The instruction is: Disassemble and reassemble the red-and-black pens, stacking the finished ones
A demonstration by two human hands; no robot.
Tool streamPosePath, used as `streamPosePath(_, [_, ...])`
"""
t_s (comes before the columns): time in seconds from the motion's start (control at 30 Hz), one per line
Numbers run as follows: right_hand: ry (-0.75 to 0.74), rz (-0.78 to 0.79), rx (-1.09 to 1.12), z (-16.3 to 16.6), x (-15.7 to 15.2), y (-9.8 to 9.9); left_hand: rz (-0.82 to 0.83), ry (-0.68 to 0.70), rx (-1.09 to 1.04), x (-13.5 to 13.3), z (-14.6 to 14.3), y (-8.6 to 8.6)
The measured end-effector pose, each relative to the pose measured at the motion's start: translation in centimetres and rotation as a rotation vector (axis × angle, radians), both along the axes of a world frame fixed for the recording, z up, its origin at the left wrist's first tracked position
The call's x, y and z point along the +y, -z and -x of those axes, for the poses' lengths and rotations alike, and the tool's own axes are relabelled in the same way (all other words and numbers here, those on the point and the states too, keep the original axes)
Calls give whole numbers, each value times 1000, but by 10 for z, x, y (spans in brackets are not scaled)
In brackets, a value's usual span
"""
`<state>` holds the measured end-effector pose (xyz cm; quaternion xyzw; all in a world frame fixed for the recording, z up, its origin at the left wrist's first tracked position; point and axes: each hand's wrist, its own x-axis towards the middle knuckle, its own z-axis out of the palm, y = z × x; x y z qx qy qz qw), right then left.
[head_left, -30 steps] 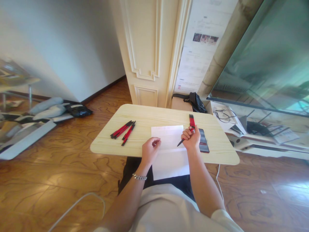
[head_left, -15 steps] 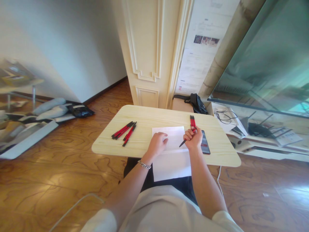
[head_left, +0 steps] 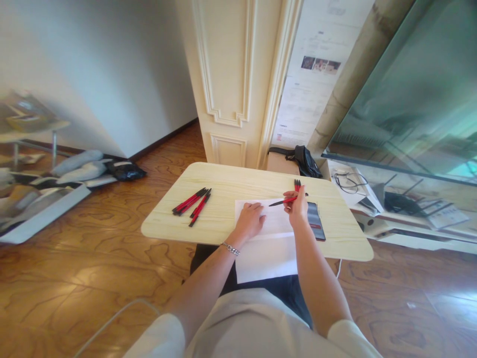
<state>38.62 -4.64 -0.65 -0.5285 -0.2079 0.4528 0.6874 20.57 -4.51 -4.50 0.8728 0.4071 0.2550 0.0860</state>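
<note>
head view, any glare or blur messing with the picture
Head view: bright glare on the wooden floor at lower right, and reflections on the glass panel; in the head view, the side table at far left looks smeared; in the head view, the paper is bright with little detail, while the held pen stands out.

Ahead of me I see a cream panelled door (head_left: 229, 69), with a printed poster (head_left: 315, 84) just right of it. Below the poster I make out a black bag (head_left: 307, 161). To my right, a large glassy screen (head_left: 413, 99) stands above a white cabinet (head_left: 428, 246). On my left, a black plastic bag (head_left: 127, 170) lies beside grey bundles (head_left: 80, 171), near the wall (head_left: 149, 74).
</note>
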Motion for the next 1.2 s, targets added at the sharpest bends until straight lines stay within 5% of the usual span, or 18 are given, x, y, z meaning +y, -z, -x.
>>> streamPosePath(0.27, [-185, 34, -83, 13, 7, 16, 13, 1, -53, -3, 1, -3])
streamPosePath(0.43, [-52, 1, -380, 21, 8, 32, 27, -7, -62, -4, 1, -2])
streamPosePath(0.7, [-99, 105, -680, 25, 9, 38, 19, -4, -46, -4, 1, -1])
streamPosePath(1.2, [-116, 118, -797, 26, 15, 46, 10, 2, -65, -3, 0, -1])
